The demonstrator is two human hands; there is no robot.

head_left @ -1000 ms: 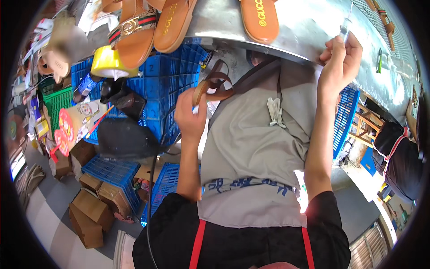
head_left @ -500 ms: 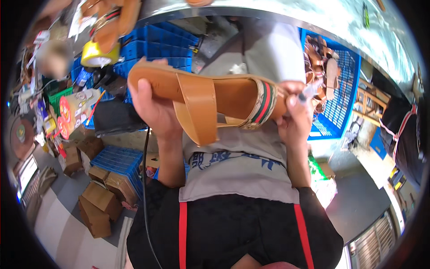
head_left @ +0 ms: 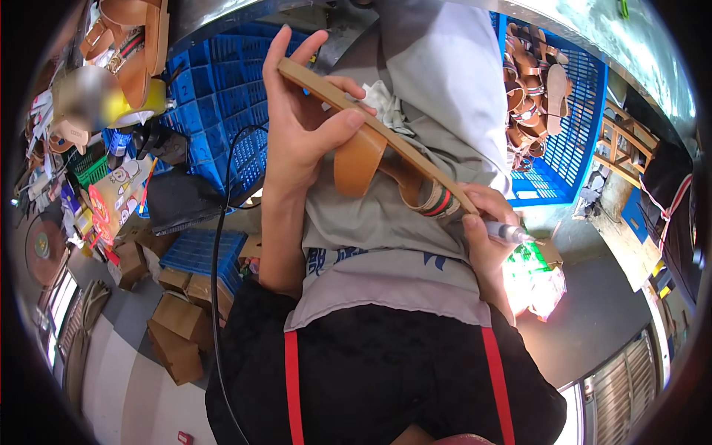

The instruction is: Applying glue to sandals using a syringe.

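Observation:
A brown sandal (head_left: 360, 165) is held edge-on over my lap, its sole edge slanting down to the right. It has a broad tan strap and a second strap striped in green and red. My left hand (head_left: 308, 130) grips the upper-left end, thumb against the sandal and some fingers stretched past the sole. At the lower-right end my right hand (head_left: 486, 230) pinches the sandal. The same hand also holds a clear syringe-like applicator (head_left: 508, 233), whose tip points right, away from the sandal.
A blue crate (head_left: 569, 163) at the right holds several sandals (head_left: 528, 104). Other blue crates (head_left: 215, 96) stand at the left, near more sandals (head_left: 137, 55) and yellow tape (head_left: 135, 107). A metal worktop (head_left: 564, 33) runs along the far side. A black cable (head_left: 216, 259) hangs at my left.
The sandal has turned from showing its footbed to showing its sole edge, its left end now higher and its right end lower. My right hand has moved down with it and the applicator.

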